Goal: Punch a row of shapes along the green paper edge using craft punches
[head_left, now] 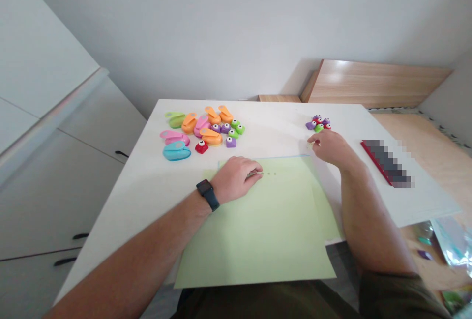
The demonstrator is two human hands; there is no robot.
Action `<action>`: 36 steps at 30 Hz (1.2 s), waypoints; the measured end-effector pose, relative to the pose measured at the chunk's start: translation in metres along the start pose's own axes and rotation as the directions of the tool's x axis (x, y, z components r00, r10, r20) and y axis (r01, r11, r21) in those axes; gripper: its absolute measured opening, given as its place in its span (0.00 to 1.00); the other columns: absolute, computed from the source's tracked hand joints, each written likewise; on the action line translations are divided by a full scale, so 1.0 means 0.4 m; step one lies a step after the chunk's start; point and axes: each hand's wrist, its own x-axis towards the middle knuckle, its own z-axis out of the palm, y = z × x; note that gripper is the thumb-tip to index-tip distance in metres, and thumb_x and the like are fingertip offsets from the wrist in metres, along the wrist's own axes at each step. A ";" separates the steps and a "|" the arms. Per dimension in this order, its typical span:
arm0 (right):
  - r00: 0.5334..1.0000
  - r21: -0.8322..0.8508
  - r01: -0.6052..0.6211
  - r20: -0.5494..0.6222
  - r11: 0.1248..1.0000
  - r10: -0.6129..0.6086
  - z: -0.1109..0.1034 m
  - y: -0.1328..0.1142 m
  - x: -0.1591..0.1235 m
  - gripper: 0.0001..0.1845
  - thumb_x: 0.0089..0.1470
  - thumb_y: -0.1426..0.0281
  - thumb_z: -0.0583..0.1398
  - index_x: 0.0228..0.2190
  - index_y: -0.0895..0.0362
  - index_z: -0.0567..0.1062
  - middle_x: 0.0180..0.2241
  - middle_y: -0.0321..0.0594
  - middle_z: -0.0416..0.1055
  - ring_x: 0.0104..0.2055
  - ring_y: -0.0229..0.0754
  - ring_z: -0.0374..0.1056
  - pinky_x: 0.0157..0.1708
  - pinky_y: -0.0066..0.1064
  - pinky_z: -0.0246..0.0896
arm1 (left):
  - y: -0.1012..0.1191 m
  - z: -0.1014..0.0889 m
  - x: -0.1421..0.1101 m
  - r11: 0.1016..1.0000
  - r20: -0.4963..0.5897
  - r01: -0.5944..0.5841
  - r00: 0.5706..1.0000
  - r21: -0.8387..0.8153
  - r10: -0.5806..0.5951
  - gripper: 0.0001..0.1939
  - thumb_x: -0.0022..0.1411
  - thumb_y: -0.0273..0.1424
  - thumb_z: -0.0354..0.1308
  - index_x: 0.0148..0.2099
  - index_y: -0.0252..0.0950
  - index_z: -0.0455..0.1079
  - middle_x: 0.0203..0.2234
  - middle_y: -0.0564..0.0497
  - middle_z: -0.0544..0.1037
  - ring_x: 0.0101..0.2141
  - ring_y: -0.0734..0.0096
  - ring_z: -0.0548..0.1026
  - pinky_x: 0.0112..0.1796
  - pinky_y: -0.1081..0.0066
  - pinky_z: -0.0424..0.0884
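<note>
Over the upper part of a large pale green paper sheet, my left hand is closed, thumb and fingers drawn together; whatever lies between them is too small to make out. Just right of its fingertips, small dark dots show in a row on the sheet. My right hand reaches past the sheet's top right corner, fingers curled and index fingertip low at the white table. Tiny pale bits lie under that fingertip; whether it pinches one is hidden. Behind this hand sits a cluster of small purple, red and green craft punches.
At the table's left back lie several larger lever punches, such as a blue one and an orange one, with small punches among them, one red. A red-edged dark item, partly blurred out, lies at the right. White cabinets flank the left.
</note>
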 end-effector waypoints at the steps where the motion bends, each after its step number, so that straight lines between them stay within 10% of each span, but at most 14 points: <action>1: 1.000 0.007 -0.004 -0.003 1.000 0.004 -0.001 -0.003 0.000 0.19 0.51 0.74 0.56 0.41 0.56 0.83 0.41 0.48 0.79 0.44 0.52 0.73 0.47 0.40 0.64 | 0.000 0.000 0.000 1.000 -0.001 0.000 1.000 0.000 0.000 0.09 0.67 0.35 0.56 0.43 0.37 0.74 0.36 0.50 0.81 0.38 0.65 0.75 0.43 0.64 0.66; 12: 0.958 0.310 -0.208 -0.125 0.927 0.257 -0.014 0.005 0.000 0.18 0.55 0.73 0.53 0.44 0.56 0.77 0.41 0.47 0.79 0.41 0.50 0.74 0.43 0.41 0.65 | -0.002 0.003 0.001 1.000 -0.006 -0.001 1.000 0.002 0.001 0.09 0.67 0.35 0.56 0.43 0.38 0.75 0.36 0.51 0.81 0.38 0.65 0.76 0.43 0.64 0.67; 19: 0.943 0.622 -0.316 0.120 0.717 0.312 0.027 -0.011 0.016 0.17 0.53 0.74 0.53 0.44 0.59 0.72 0.34 0.47 0.79 0.29 0.43 0.74 0.34 0.35 0.65 | -0.001 0.003 0.002 1.000 -0.011 -0.012 1.000 0.012 0.012 0.08 0.66 0.34 0.57 0.43 0.38 0.75 0.35 0.50 0.81 0.38 0.65 0.76 0.42 0.64 0.67; 36: 0.935 0.416 -0.223 -0.164 0.882 0.314 0.001 -0.055 0.011 0.12 0.56 0.67 0.55 0.40 0.55 0.74 0.34 0.44 0.78 0.35 0.48 0.71 0.38 0.37 0.62 | -0.002 0.001 0.002 1.000 -0.021 -0.010 1.000 0.013 0.010 0.09 0.67 0.35 0.55 0.42 0.39 0.75 0.35 0.50 0.81 0.37 0.65 0.76 0.42 0.65 0.67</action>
